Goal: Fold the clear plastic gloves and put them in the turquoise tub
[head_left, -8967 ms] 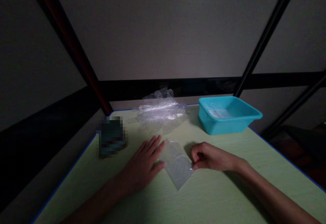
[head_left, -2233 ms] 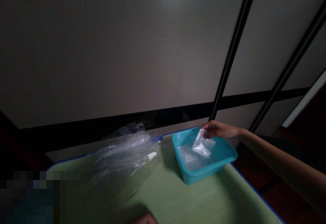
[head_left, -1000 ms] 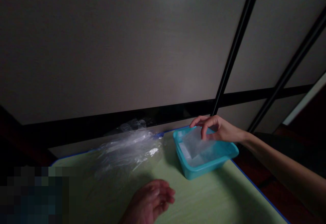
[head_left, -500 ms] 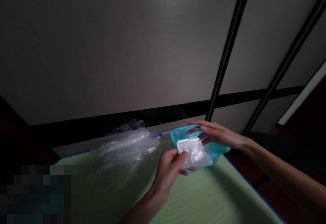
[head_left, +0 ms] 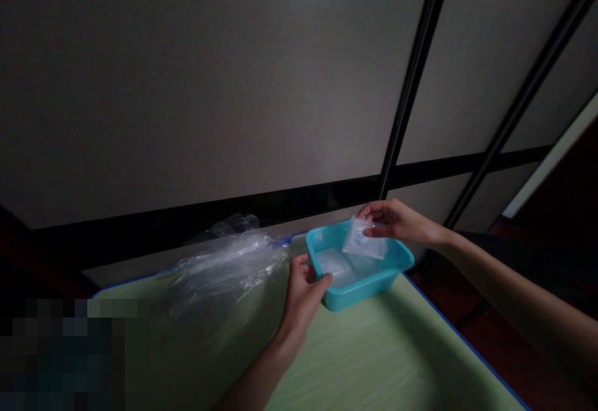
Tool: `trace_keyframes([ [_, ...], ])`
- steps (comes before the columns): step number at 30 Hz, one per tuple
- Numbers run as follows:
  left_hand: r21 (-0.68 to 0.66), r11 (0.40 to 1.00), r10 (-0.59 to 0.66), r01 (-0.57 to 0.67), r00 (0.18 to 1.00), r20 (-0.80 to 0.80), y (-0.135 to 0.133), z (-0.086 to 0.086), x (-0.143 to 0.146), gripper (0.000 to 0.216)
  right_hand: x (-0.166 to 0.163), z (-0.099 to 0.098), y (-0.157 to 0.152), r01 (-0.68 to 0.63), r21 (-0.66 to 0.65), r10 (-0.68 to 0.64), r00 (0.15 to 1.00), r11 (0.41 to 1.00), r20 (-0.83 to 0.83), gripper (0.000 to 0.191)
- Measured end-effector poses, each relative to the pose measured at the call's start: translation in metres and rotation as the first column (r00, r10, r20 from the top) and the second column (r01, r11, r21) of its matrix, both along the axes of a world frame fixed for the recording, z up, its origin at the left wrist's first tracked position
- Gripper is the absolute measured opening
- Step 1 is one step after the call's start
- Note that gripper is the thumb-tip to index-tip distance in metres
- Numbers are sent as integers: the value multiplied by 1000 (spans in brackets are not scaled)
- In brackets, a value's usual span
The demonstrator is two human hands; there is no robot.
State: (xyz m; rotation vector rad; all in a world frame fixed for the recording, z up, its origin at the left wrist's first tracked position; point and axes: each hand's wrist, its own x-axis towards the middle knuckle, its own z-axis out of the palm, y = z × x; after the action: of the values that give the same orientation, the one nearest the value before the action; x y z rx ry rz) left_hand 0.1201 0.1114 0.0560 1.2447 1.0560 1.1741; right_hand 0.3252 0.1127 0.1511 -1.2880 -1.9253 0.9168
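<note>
A folded clear plastic bag (head_left: 362,243) is pinched in my right hand (head_left: 397,221), over the far right part of a turquoise plastic basin (head_left: 364,289). Another folded plastic bag (head_left: 334,264) lies inside the basin on its left side. My left hand (head_left: 301,299) grips the basin at its left end, thumb at the rim and fingers along the outer wall. To the left of that hand spreads a loose heap of crumpled clear plastic bags (head_left: 228,268).
Everything stands on a light green table (head_left: 355,361) with a blue edge. Behind it rises a grey sliding-door panel (head_left: 210,99) with dark strips. A pixelated patch covers the lower left corner. Dark reddish floor shows at right.
The folded bag has passed from my left hand to my right hand and is now over the basin. My left hand has moved to the basin's left rim.
</note>
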Motion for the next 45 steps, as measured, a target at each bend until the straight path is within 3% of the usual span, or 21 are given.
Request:
trace_keyframes([
  [4, 2, 988, -155, 155, 984, 86, -7, 8, -7, 36, 10, -5, -1, 45, -4, -45, 998, 999, 33, 20],
  [11, 13, 974, -223, 224, 974, -48, -18, 12, -34, 38, -6, -10, -21, -53, -99, 79, 957, 994, 281, 9],
  [16, 10, 972, -235, 236, 971, -49, -21, 13, -37, 38, -20, -15, -26, -131, -176, 207, 814, 976, 543, 7],
  [20, 18, 967, -252, 254, 966, -54, -23, 18, -37, 36, -27, -21, -30, -104, -135, 169, 673, 985, 720, 12],
  [25, 50, 960, -273, 276, 960, -64, -23, 18, -37, 37, -26, -28, -36, -80, -11, 56, 582, 997, 811, 20],
  [31, 64, 952, -294, 301, 951, -95, -22, 18, -38, 35, -28, -30, -36, -164, -45, 119, 478, 985, 870, 10],
  [36, 67, 952, -292, 299, 951, -100, -22, 17, -38, 36, -33, -31, -38, -159, 106, -14, 492, 982, 870, 37],
  [40, 75, 953, -286, 293, 953, -101, -21, 15, -37, 36, -32, -41, -35, -201, 24, 83, 507, 979, 858, 16],
  [45, 58, 958, -273, 279, 957, -99, -21, 12, -36, 37, -30, -52, -31, -216, -83, 191, 542, 973, 818, 18],
])
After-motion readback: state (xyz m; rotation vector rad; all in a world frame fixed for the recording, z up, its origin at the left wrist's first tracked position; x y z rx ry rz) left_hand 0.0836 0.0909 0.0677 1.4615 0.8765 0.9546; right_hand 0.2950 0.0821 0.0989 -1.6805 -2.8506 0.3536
